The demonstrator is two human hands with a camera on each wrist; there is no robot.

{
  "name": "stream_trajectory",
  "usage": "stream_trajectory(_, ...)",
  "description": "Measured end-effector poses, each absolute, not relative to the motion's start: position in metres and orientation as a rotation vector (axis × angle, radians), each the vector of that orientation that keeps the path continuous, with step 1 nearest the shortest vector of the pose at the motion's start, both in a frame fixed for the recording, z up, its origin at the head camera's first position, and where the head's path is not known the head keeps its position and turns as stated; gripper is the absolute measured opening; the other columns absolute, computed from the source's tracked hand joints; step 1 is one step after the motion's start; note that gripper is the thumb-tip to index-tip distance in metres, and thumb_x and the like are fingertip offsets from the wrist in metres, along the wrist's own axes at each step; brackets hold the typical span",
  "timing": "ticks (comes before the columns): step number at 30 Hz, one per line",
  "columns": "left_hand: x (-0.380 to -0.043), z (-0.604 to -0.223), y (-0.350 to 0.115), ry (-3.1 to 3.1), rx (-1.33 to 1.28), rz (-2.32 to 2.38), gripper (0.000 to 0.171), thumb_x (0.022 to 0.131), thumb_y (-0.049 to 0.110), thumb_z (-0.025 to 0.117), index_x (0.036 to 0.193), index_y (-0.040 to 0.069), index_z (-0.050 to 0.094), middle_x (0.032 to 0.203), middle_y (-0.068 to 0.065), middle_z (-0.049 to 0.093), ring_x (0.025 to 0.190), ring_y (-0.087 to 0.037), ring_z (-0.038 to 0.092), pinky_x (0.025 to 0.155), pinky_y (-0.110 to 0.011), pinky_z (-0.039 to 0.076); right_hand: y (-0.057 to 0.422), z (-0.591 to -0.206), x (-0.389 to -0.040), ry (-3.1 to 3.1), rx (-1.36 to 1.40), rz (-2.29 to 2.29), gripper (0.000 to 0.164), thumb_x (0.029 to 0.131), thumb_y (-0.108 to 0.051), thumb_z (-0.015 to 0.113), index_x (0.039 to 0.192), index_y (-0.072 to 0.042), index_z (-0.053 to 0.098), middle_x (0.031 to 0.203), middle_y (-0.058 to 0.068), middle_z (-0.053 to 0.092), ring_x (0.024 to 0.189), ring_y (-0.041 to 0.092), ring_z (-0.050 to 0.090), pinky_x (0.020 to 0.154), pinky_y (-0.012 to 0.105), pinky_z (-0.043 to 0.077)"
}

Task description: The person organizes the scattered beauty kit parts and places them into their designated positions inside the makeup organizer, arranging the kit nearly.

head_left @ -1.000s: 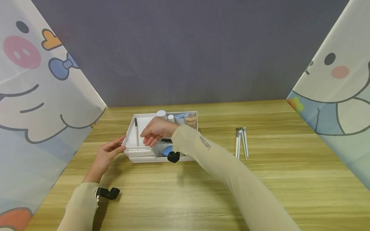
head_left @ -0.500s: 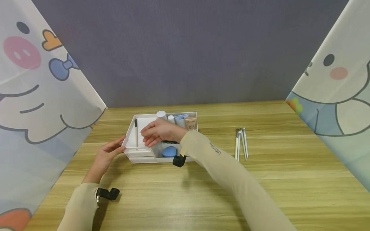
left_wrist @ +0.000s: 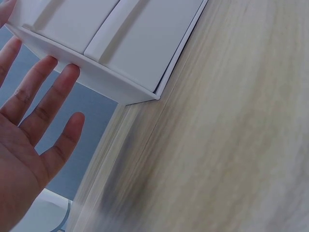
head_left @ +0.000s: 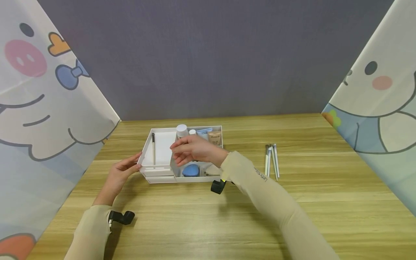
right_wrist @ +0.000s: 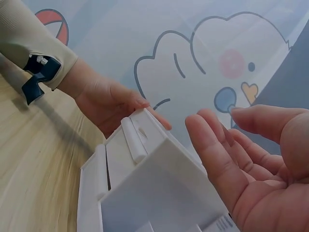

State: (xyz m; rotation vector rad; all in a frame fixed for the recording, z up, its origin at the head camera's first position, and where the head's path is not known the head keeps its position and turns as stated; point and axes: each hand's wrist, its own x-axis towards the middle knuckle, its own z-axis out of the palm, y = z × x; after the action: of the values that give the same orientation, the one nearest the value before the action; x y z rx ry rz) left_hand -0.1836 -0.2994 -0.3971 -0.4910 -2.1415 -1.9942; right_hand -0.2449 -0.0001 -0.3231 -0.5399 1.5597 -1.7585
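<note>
A white desktop organizer (head_left: 163, 167) stands on the table with drawers at its front left. My left hand (head_left: 120, 173) rests on its left side near the front corner; in the left wrist view, straight fingertips touch the wall. My right hand (head_left: 195, 148) hovers over the organizer's middle, fingers loosely bent, nothing between them. A slim makeup brush (head_left: 154, 148), dark tip to the back, lies in the wide left compartment. Other compartments hold a blue makeup sponge (head_left: 190, 170), a white-capped bottle (head_left: 182, 130) and a tan BB cream tube (head_left: 214, 138). Some contents are hidden under my right hand.
Several makeup brushes (head_left: 273, 161) lie together on the wooden table (head_left: 208, 220), right of the organizer. A dark grey panel (head_left: 214, 61) rises behind the table. Cartoon-printed panels (head_left: 48, 90) stand on both sides.
My right hand has drawn back to the right from over the left compartment, uncovering more of it and the blue sponge. The left hand and the organizer have stayed in place.
</note>
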Motion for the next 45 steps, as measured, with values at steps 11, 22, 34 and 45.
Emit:
stream_trajectory(11, -0.184, -0.397, -0.3, -2.136, -0.497, -1.994, 0.047, 0.093, -0.013, 0.059, 0.125, 0.019, 0.072, 0.11, 0.014, 0.071, 0.092, -0.002, 0.065, 0.078, -0.014, 0.051, 0.041, -0.331, -0.241, 1.595, -0.524, -1.814, 0.036, 0.102, 0.003, 0.047, 0.134, 0.018, 0.044, 0.083, 0.011, 0.065, 0.067, 0.016, 0.067, 0.071, 0.036, 0.06)
stream_trajectory(22, -0.184, -0.395, -0.3, -2.134, -0.484, -1.997, 0.046, 0.093, -0.013, 0.06, 0.125, 0.018, 0.071, 0.11, 0.014, 0.071, 0.091, -0.002, 0.065, 0.078, -0.014, 0.051, 0.088, -0.336, -0.23, 1.643, -0.552, -1.795, 0.03, 0.1, 0.004, 0.049, 0.127, 0.017, 0.047, 0.081, 0.009, 0.066, 0.065, 0.014, 0.066, 0.068, 0.034, 0.06)
stream_trajectory(34, -0.183, -0.397, -0.298, -2.141, -0.486, -2.001, 0.046, 0.093, -0.013, 0.06, 0.126, 0.018, 0.071, 0.112, 0.015, 0.07, 0.092, -0.002, 0.065, 0.078, -0.015, 0.052, 0.131, -0.354, -0.222, 1.71, -0.506, -1.73, 0.023, 0.099, 0.005, 0.05, 0.121, 0.012, 0.052, 0.082, 0.009, 0.066, 0.066, 0.014, 0.067, 0.069, 0.034, 0.06)
stream_trajectory(45, -0.182, -0.396, -0.299, -2.15, -0.475, -2.011, 0.046, 0.093, -0.012, 0.06, 0.126, 0.018, 0.071, 0.113, 0.016, 0.069, 0.093, -0.002, 0.064, 0.079, -0.015, 0.052, 0.172, -0.369, -0.22, 1.741, -0.443, -1.73, 0.03, 0.1, 0.002, 0.052, 0.126, 0.017, 0.046, 0.084, 0.01, 0.067, 0.068, 0.015, 0.068, 0.07, 0.034, 0.06)
